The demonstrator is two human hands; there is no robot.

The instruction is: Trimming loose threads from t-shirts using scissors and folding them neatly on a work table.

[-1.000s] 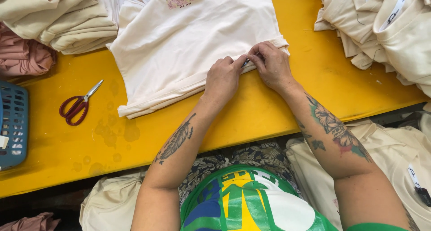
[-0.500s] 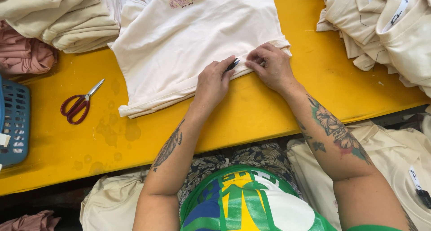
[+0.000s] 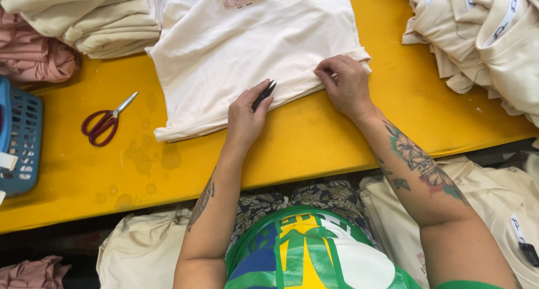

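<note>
Hands first, seen from the head camera. The left hand (image 3: 246, 116) pinches small black snips (image 3: 263, 94) between thumb and fingers, and the tips poke up and a bit to the right, toward the other hand. The right hand (image 3: 346, 85) is bent, with its fingertips pressed together on the hem of a cream shirt (image 3: 247, 53), near the shirt's right corner.

The shirt lies flat on the yellow tabletop (image 3: 314, 137), just past both hands, and both hands touch its near edge. That near edge is the long line here. It runs from low on the left hand's side up to the right hand's side. The snips sit on this edge, between the two hands.

Red scissors (image 3: 104, 122) lie well off to the left of the left hand, untouched. A blue basket (image 3: 19, 137) sits farther left.
</note>
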